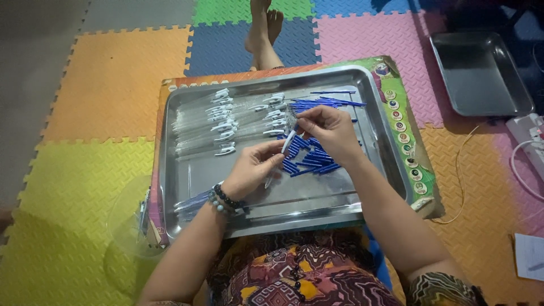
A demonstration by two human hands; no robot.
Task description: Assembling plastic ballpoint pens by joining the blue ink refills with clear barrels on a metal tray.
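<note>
Left hand (249, 170) grips clear pen barrel (279, 161) over middle of metal tray (187, 170); right hand (331, 131) pinches blue refill (295, 129) at barrel top, seemingly not yet fully in; finished pens (218, 122) with white caps stacked at tray far-left part; loose blue refills (310, 158) heaped under right hand, more at tray far edge; judging by heap, many pens left to assemble.

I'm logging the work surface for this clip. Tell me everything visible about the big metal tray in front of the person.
The metal tray is a shallow, rectangular pan of shiny silver metal with rounded corners and a raised rim. It lies flat on a colourful printed board over the foam floor mats, close to the person's lap. Inside, clear pen barrels with white clips lie in rows at the left, and loose blue caps are heaped mid-right. Both hands work above it, holding a pen.
</note>
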